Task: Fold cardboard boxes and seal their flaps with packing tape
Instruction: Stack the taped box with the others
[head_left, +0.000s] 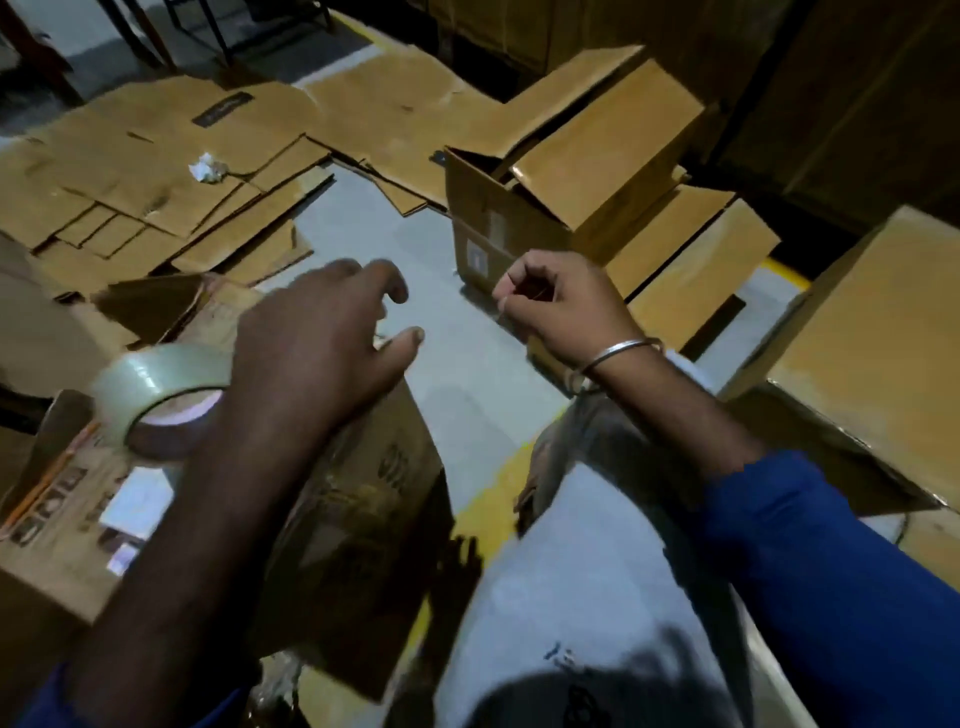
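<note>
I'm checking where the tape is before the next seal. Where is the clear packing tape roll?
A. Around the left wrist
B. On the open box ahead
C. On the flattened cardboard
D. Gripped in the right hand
A: the packing tape roll encircles the left forearm just behind the left hand.

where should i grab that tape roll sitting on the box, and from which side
Grip the tape roll across its band, thumb inside the open core and fingers on the outer face. Come from above and the right: it sits tilted on the printed box, core facing up, beside the left hand, which is nearest.
</note>
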